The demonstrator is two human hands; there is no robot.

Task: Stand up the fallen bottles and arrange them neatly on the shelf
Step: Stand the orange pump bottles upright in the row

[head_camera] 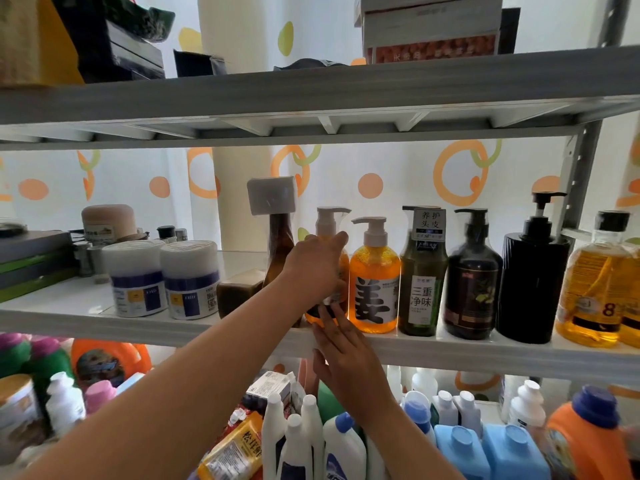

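A row of upright pump bottles stands on the middle shelf [450, 351]. My left hand [317, 268] is wrapped around an orange pump bottle [329, 223] with a white pump, which stands at the shelf's front. My right hand [346, 358] has open fingers touching that bottle's base at the shelf edge. Beside it to the right stand a second orange bottle [375, 289], a green bottle [422, 271], a dark brown bottle [472, 278], a black bottle [533, 278] and a yellow bottle [595, 285]. A brown bottle [280, 244] with a white square cap stands just left of my left hand.
Two white tubs [162, 278] and a small brown block [239, 289] sit on the left of the shelf, with boxes and jars behind. The upper shelf [311, 95] hangs close overhead. Many detergent bottles [450, 438] crowd the space below.
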